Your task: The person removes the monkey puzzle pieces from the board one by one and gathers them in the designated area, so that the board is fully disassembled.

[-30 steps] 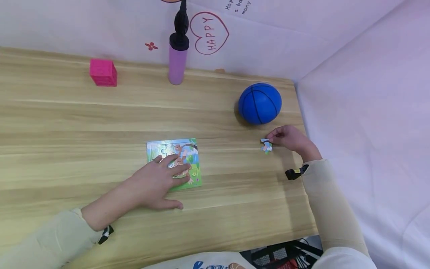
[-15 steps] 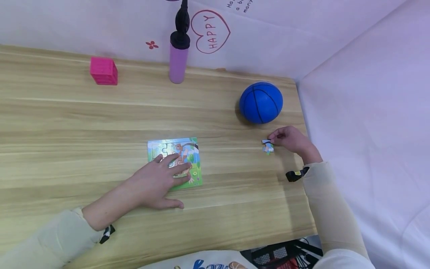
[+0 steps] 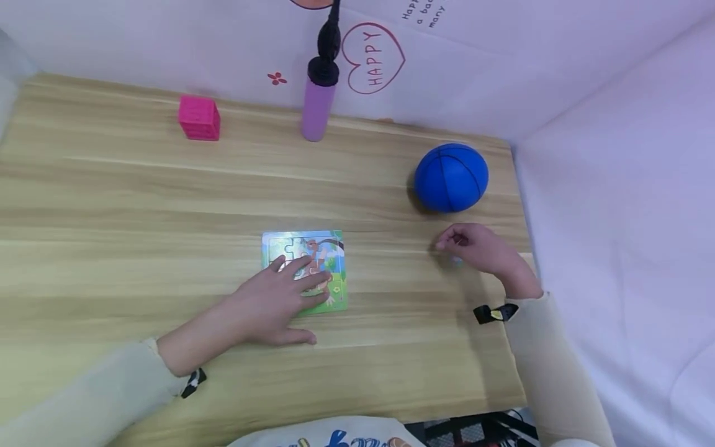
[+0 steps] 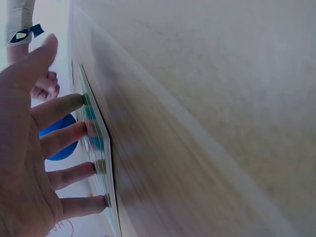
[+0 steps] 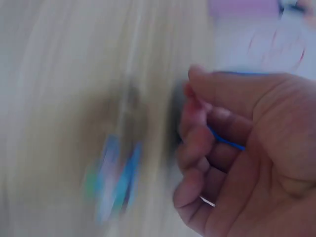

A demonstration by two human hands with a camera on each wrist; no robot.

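The left hand (image 3: 272,301) lies spread over a picture jigsaw puzzle (image 3: 337,282) on the table, and its straight fingertips press on the puzzle in the left wrist view. Part of the puzzle's picture, with a monkey-like figure, is hidden beneath the hand. Over the table's right side hovers the right hand (image 3: 475,248), fingers curled, thumb tip against the index fingertip. No thing shows between them. A loose puzzle piece (image 5: 116,180), blurred, appears on the wood below and apart from those fingers. In the head view the right hand covers most of that piece.
A blue toy basketball (image 3: 451,178) sits just beyond the right hand. Towards the back edge are a purple hand pump (image 3: 318,112) with a black top and a pink cube (image 3: 199,118). White printed cloth (image 3: 475,68) hangs behind and to the right.
Earlier the right fingertips pinched the edge of the loose piece. They have now come off it and moved left over it. The left hand stays on the puzzle; the head view has shifted.
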